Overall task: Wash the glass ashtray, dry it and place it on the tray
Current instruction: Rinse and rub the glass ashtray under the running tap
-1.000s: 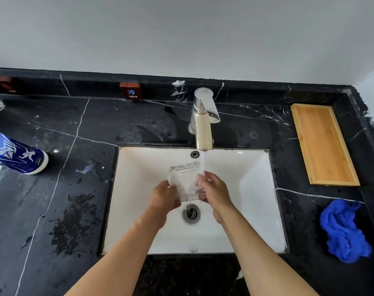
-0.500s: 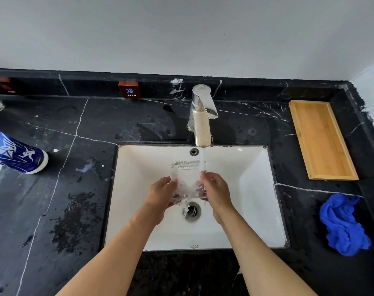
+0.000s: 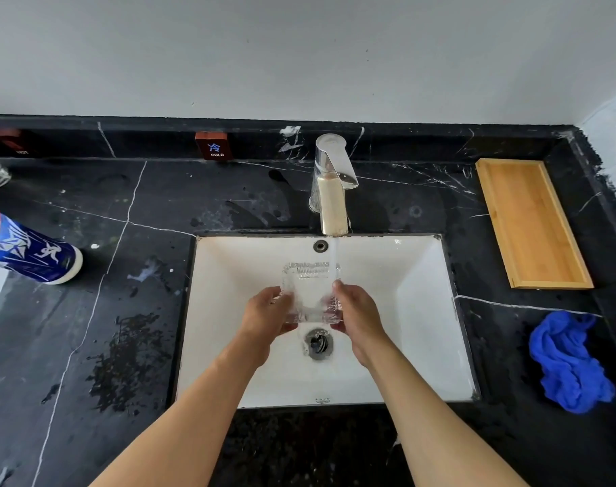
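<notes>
The clear square glass ashtray (image 3: 308, 291) is held over the white sink (image 3: 415, 275), tilted with its far rim up. My left hand (image 3: 264, 316) grips its left side and my right hand (image 3: 357, 312) grips its right side. Water runs from the chrome faucet (image 3: 331, 191) in a thin stream onto the ashtray's right far corner. The wooden tray (image 3: 530, 223) lies on the black counter to the right of the sink. A crumpled blue cloth (image 3: 570, 362) lies in front of the tray.
A blue and white bottle (image 3: 32, 253) lies at the left on the black marble counter (image 3: 88, 328), which has wet patches. The drain (image 3: 319, 342) sits below the hands. A red COLD tag (image 3: 213, 145) stands on the back ledge.
Water now runs onto the ashtray; a second ago no stream was visible. Both hands keep their grip, and the ashtray's far rim sits under the stream.
</notes>
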